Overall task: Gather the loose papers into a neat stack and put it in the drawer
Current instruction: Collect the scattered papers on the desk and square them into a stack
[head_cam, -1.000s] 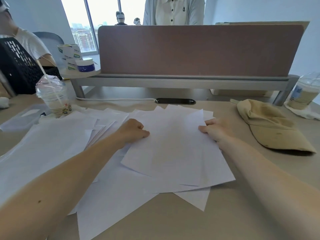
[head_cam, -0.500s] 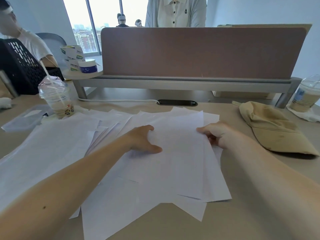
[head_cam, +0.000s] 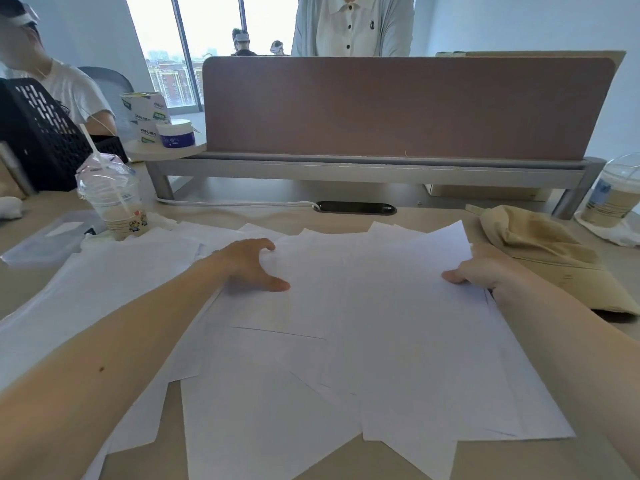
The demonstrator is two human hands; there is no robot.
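Note:
Several loose white papers (head_cam: pixel 363 341) lie fanned out and overlapping across the beige desk (head_cam: pixel 485 462), skewed at different angles. My left hand (head_cam: pixel 252 265) rests on the sheets left of centre, fingers spread and thumb stretched out flat on the paper. My right hand (head_cam: pixel 478 271) grips the right edge of the top sheets, thumb on top and fingers under them. More sheets (head_cam: pixel 86 289) spread away under my left forearm. No drawer is in view.
A tan cap (head_cam: pixel 554 258) lies just right of the papers. Plastic drink cups stand at the left (head_cam: pixel 114 199) and far right (head_cam: pixel 613 195). A brown divider panel (head_cam: pixel 398 105) on a grey rail closes the back. People sit and stand beyond it.
My left hand opened from a fist and slid right with its thumb out. My right hand moved outward to the sheets' right edge. The top sheets shifted and turned straighter.

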